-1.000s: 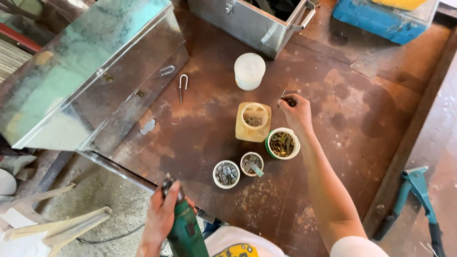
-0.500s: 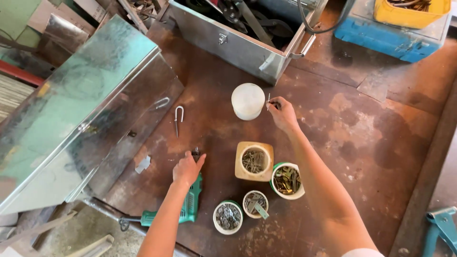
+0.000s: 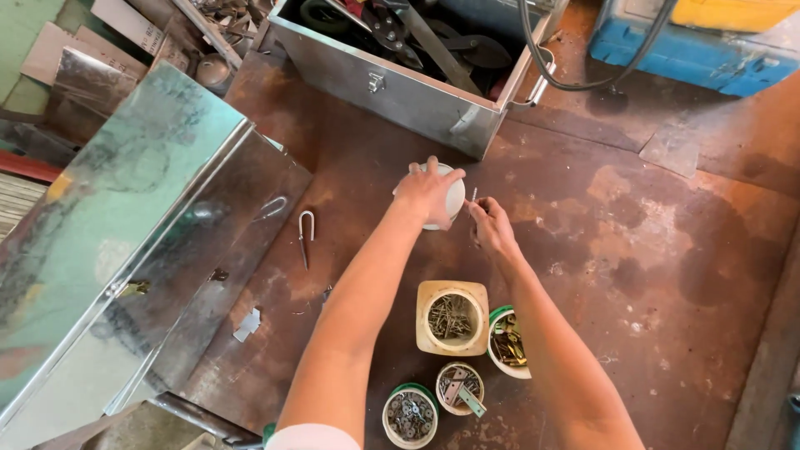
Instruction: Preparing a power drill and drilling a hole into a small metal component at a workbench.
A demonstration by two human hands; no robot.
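My left hand (image 3: 427,192) rests on top of a white round container (image 3: 450,204) on the rusty brown table (image 3: 667,250), fingers wrapped over its lid. Just to its right, my right hand (image 3: 492,223) pinches a small thin metal pin or nail (image 3: 473,197) between its fingertips, held upright beside the container. Closer to me stand a beige square tub of nails (image 3: 452,317), a green-rimmed cup of screws (image 3: 507,340) and two small round tins of metal parts (image 3: 410,415) (image 3: 460,388).
An open metal toolbox (image 3: 400,83) full of tools stands at the far edge. A long sheet-metal box (image 3: 125,250) lies at the left. A U-shaped metal hook (image 3: 306,233) lies on the table. A blue case (image 3: 692,58) sits at the far right.
My left hand has let go of the green drill and moved up onto the white container. My right hand stays beside the container with the small pin. The view has shifted forward.
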